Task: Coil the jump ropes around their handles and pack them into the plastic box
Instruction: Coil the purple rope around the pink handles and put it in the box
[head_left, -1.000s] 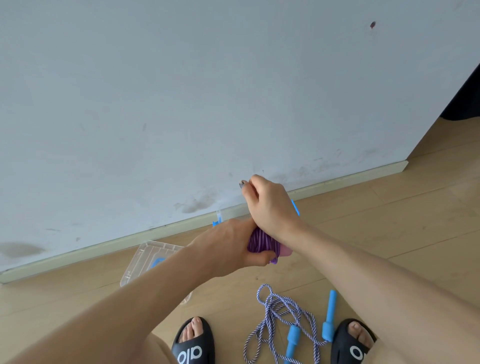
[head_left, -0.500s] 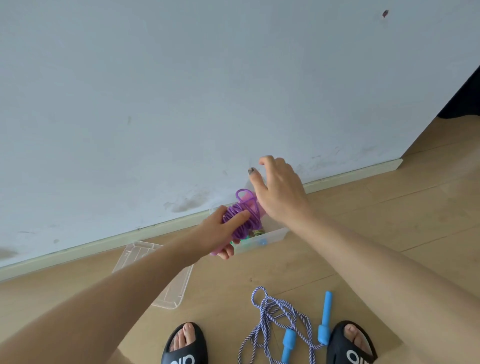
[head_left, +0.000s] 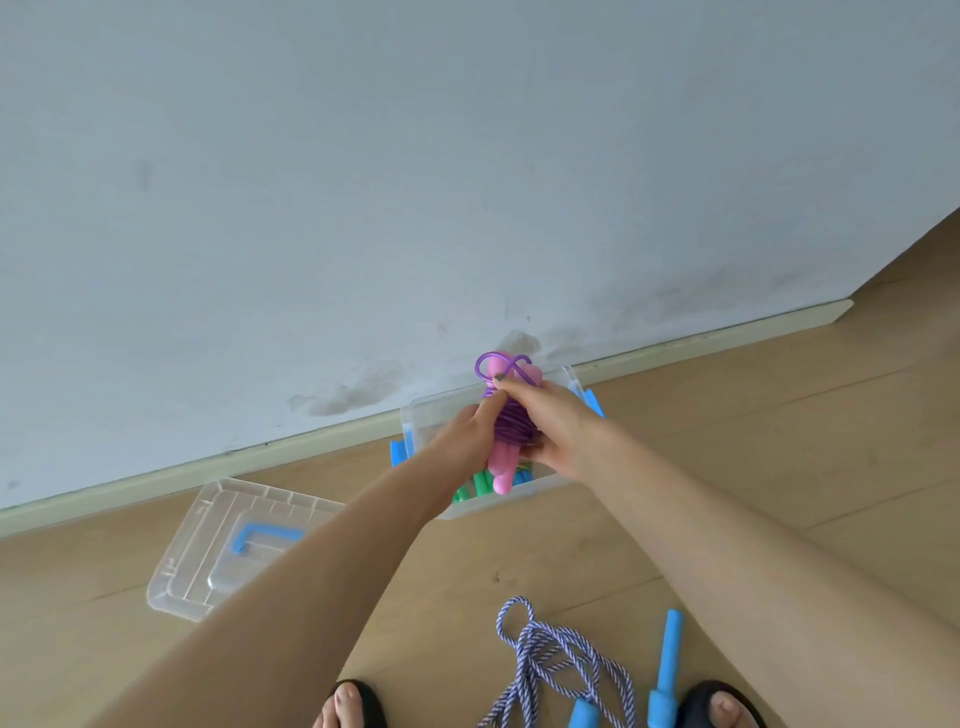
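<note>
- Purple jump rope (head_left: 510, 423), coiled around its pink handles (head_left: 503, 470), is held above the open clear plastic box (head_left: 563, 376), which sits on the wood floor against the skirting.
- Left hand (head_left: 462, 436) grips the bundle from the left; fingers curl around the coil, thumb side up.
- Right hand (head_left: 553, 421) grips it from the right; the fingertips pinch near the top, where two small rope loops stick out.
- Handling, judged: light bundle; handles stiff, cord springy and smooth, likely to unwind if released loosely. Best hold is across the wound middle, pinning the free end under a finger until it rests in the box.
- Box already contains green handles (head_left: 480, 486); blue latches at its sides.
- Clear lid with blue handle (head_left: 228, 545) lies on the floor, well left of the box.
- Striped blue-white rope with blue handles (head_left: 550, 660) lies uncoiled near the feet, not yet packed.
</note>
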